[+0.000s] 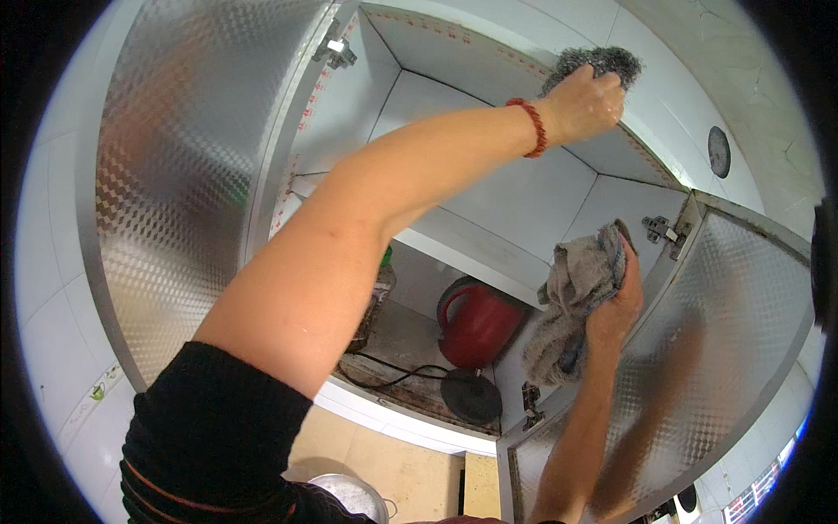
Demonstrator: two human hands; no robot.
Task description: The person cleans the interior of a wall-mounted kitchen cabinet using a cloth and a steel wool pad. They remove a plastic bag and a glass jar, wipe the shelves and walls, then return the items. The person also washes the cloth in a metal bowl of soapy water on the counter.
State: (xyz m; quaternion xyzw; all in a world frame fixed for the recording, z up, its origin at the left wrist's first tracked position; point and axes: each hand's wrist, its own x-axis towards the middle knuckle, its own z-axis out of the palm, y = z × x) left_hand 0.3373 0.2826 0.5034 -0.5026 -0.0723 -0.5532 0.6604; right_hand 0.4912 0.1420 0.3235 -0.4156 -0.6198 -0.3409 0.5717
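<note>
My left arm reaches across the open wall cabinet (pixel 488 177). At the cabinet's top front edge, my left hand (pixel 584 105) is closed on a dark steel wool scourer (pixel 612 63). Wet suds show on the knuckles, and a red beaded bracelet (pixel 535 128) circles the wrist. Lower on the right, my right hand (pixel 619 308) holds a bunched grey cloth (pixel 566 298) in front of the cabinet's right side. The cloth hides part of that inner wall, while my left forearm covers some of the left interior.
Patterned cabinet doors stand open at left (pixel 177 196) and right (pixel 740 295), with metal hinges. The lower shelf holds a red kettle (pixel 481 327), a black round base (pixel 471 396) with a cable, and a bottle (pixel 376 301). Below is a metal pot (pixel 350 498).
</note>
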